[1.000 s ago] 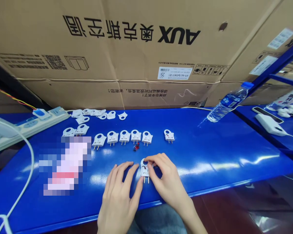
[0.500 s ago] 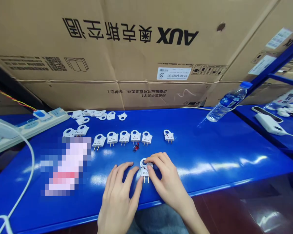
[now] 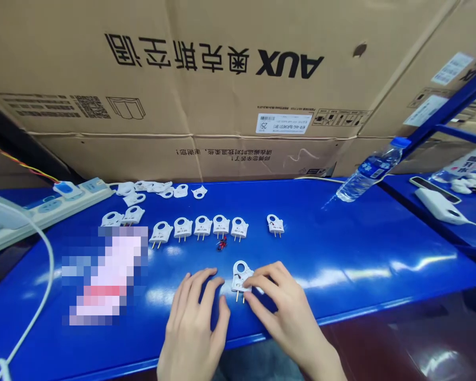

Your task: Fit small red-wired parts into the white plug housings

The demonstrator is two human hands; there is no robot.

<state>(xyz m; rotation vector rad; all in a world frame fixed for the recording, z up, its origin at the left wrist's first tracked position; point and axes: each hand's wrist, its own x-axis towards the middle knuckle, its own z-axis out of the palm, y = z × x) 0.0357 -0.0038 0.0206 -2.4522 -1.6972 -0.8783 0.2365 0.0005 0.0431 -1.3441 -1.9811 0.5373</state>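
Note:
A white two-pin plug housing point(image 3: 240, 269) with a round hole lies on the blue table in front of me, its gold pins toward me. My right hand point(image 3: 283, 304) has thumb and fingertips at its lower right side, closed on it. Something white shows beneath those fingers, partly hidden. My left hand point(image 3: 200, 312) rests to the left of the housing, fingers curved and apart, with nothing in it. Beyond lies a row of similar plug housings point(image 3: 203, 226), and one more housing point(image 3: 275, 224) sits off to the right. Small red and black wires point(image 3: 221, 243) lie just before the row.
White ring-shaped covers point(image 3: 180, 190) are heaped at the back left. A power strip point(image 3: 55, 203) with cables runs along the left, near a pixelated pink patch point(image 3: 115, 270). A water bottle point(image 3: 371, 169) leans at the back right. Large cardboard boxes point(image 3: 206, 106) wall the back.
My right hand has shifted from the housing's top to its lower right side. The housing has moved slightly right, and my left hand no longer touches its edge.

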